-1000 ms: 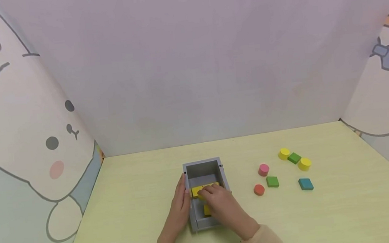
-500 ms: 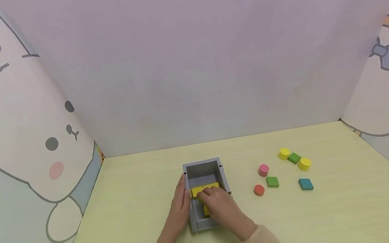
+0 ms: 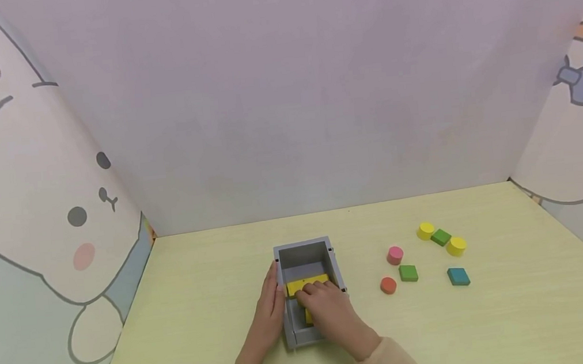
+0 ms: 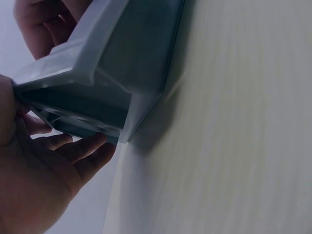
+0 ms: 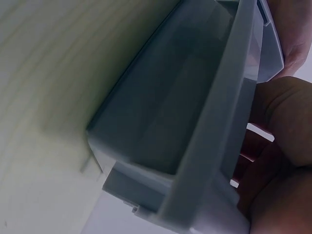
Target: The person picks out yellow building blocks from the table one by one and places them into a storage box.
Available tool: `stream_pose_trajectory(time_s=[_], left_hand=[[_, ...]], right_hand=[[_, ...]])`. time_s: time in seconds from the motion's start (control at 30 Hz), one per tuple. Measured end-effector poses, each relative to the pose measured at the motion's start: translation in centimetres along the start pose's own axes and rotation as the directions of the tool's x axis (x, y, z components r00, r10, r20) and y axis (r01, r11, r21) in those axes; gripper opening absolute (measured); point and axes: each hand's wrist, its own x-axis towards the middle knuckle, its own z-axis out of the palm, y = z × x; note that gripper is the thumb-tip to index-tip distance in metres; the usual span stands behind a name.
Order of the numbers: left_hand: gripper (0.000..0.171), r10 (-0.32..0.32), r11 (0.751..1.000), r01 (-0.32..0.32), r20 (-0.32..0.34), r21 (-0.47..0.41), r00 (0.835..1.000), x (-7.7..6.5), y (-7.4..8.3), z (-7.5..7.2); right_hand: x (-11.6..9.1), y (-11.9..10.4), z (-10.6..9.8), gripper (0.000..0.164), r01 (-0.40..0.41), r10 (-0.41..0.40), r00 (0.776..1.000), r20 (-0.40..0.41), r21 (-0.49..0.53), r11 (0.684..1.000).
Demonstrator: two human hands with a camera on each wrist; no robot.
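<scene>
A grey rectangular box (image 3: 310, 336), open at the top, stands on the table. My left hand (image 3: 268, 317) lies along its left side with straight fingers, thumb by the rim; the left wrist view shows its fingers (image 4: 85, 148) against the box wall. Inside, a yellow block (image 3: 298, 286) spans the middle. My right hand (image 3: 331, 312) reaches in over the near half, fingers bent down and pinching a yellow piece mostly hidden beneath them. Another bit of yellow (image 3: 309, 317) shows under that hand. In the right wrist view, the box's outer wall (image 5: 161, 97) hides the fingertips.
Right of the box lie a pink cylinder (image 3: 395, 255), a red disc (image 3: 388, 285), a green square block (image 3: 409, 273) and a blue one (image 3: 458, 276). Farther back are two yellow cylinders (image 3: 426, 230) with a green block (image 3: 441, 237) between them. A wall (image 3: 317, 116) rises behind the table.
My right hand has shifted slightly left and toward me inside the box. The left hand, the box and the loose blocks look the same.
</scene>
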Motion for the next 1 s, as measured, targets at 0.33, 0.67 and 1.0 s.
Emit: stream_pose_trajectory(time_s=[0.33,0.67,1.0], left_hand=[[0.049,0.023,1.0,-0.023,-0.003,0.019,1.0,0.4,-3.1,0.8],[0.048,0.005,1.0,-0.005,0.0,0.013,1.0,0.3,-1.7,0.5],[0.048,-0.014,1.0,0.014,-0.003,0.02,1.0,0.3,-1.4,0.4]], right_hand=[[0.2,-0.2,0.1,0.018,-0.01,0.013,0.995,0.098,-0.033,0.999],[0.3,-0.2,0.1,0.021,-0.026,0.028,0.991,0.132,-0.017,1.0],[0.4,-0.2,-0.5,0.02,-0.009,0.01,0.998,0.061,-0.026,1.0]])
